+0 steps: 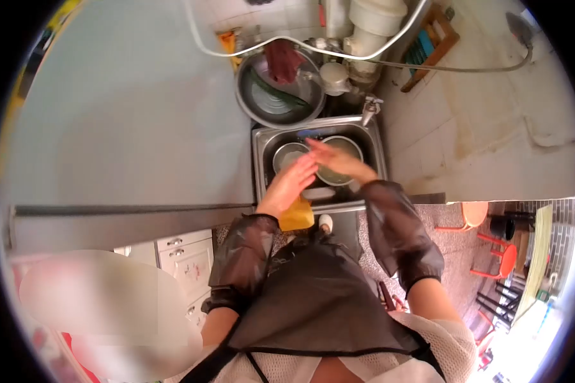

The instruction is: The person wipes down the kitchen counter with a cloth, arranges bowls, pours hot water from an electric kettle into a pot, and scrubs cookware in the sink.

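Over the metal sink (260, 167) my left hand (292, 184) reaches in from the near left, its fingers stretched out and holding nothing. My right hand (342, 161) comes from the right, slightly blurred, fingers extended and nothing in them. The fingertips meet or overlap above the bowls; whether they touch I cannot tell. Below them sit a larger round metal bowl (351, 142) and a smaller bowl (280, 153), partly hidden by my hands. A pale object (319, 193) lies near the sink's front. Grey translucent sleeve covers are on both forearms.
Behind the sink, a metal basin (244, 96) holds a long green vegetable (278, 94), with a dark red cloth (282, 62) over its rim. A faucet (370, 108) stands at the back right. Something yellow (297, 216) hangs at the front edge. A grey counter (140, 127) extends left.
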Demonstrator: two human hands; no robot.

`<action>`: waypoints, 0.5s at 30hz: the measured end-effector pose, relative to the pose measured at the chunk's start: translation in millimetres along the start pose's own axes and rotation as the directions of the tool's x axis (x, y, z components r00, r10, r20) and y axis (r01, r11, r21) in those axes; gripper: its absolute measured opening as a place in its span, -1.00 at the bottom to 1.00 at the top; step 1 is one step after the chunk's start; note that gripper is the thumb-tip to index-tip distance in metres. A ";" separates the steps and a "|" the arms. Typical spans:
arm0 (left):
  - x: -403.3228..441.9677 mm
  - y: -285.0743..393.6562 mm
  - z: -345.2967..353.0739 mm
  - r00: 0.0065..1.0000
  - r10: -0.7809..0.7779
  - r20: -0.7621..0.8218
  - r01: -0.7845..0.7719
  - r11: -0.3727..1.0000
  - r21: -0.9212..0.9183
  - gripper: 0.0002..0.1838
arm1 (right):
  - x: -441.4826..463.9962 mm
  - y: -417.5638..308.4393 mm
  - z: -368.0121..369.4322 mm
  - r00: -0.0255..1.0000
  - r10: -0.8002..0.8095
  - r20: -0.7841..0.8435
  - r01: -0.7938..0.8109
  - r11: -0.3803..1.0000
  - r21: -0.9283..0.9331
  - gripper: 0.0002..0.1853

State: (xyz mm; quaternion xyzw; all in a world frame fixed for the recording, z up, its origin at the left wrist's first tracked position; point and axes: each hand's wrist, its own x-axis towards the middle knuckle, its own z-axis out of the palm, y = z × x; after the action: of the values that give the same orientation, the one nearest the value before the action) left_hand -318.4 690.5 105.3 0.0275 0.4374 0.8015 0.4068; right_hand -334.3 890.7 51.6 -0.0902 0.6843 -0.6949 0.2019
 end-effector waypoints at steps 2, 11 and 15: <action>-19.4 29.2 -3.3 0.995 0.095 0.039 -0.097 0.992 0.077 -0.37 | -26.3 -56.2 -7.1 0.996 -0.085 0.041 0.083 0.996 0.040 -0.35; -1.3 -64.6 -84.4 0.970 0.155 -0.187 0.117 0.376 0.919 -0.33 | -66.9 44.8 33.0 0.915 0.162 -0.369 -0.396 0.527 -0.752 -0.56; -43.3 32.0 -11.5 0.954 0.285 0.090 -0.258 0.631 0.732 -0.40 | -91.4 -137.0 41.3 0.994 -0.108 0.023 0.106 0.876 -0.470 -0.48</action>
State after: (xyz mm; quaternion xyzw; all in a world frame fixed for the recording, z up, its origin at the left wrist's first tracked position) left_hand -314.3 644.2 135.0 0.2405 0.7204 0.6092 0.2282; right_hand -256.7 887.4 202.6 -0.1728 0.8267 -0.5184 0.1341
